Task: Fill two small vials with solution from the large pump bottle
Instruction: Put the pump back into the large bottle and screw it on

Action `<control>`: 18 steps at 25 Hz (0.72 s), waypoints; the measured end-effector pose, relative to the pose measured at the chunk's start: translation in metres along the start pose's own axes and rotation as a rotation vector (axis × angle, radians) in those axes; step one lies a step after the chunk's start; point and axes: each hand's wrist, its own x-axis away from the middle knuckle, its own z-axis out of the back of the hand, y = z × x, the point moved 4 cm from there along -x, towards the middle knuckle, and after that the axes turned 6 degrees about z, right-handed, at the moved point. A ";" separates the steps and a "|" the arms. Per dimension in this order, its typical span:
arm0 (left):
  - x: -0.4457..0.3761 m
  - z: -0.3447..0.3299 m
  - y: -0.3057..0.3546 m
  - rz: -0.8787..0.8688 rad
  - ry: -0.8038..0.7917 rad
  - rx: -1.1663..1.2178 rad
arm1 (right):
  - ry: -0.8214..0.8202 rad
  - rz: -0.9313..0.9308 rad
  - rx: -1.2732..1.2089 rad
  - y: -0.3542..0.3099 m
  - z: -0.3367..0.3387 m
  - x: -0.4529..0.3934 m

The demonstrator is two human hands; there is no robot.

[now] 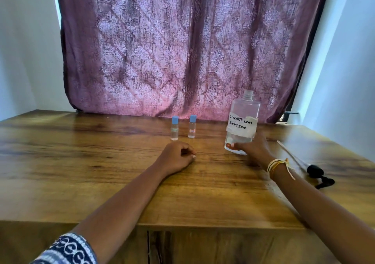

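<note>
Two small clear vials with blue caps stand side by side near the far middle of the wooden table: the left vial [174, 128] and the right vial [192, 126], which carries a small red label. The large clear bottle [242, 121], labelled "contact lens solution", stands slightly tilted to the right of them with its neck uncapped. My right hand [253, 146] grips it around the base. My left hand [178, 157] rests on the table just in front of the vials, fingers curled, holding nothing. The black pump head with its long white tube [294, 157] lies on the table at the right.
The wooden table [101, 162] stretches wide on the left and ends in a front edge near me. A purple patterned curtain [182, 50] hangs right behind the table. White walls stand on both sides.
</note>
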 end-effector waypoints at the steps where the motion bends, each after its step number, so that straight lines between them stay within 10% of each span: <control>1: 0.000 0.000 0.001 -0.001 -0.002 -0.001 | 0.014 -0.009 0.001 0.001 0.000 -0.001; 5: 0.001 0.001 0.003 -0.007 0.005 0.013 | 0.066 -0.073 0.051 0.002 0.001 0.005; 18: 0.001 -0.008 0.009 -0.023 -0.067 0.321 | -0.476 0.084 -0.049 -0.037 -0.051 0.054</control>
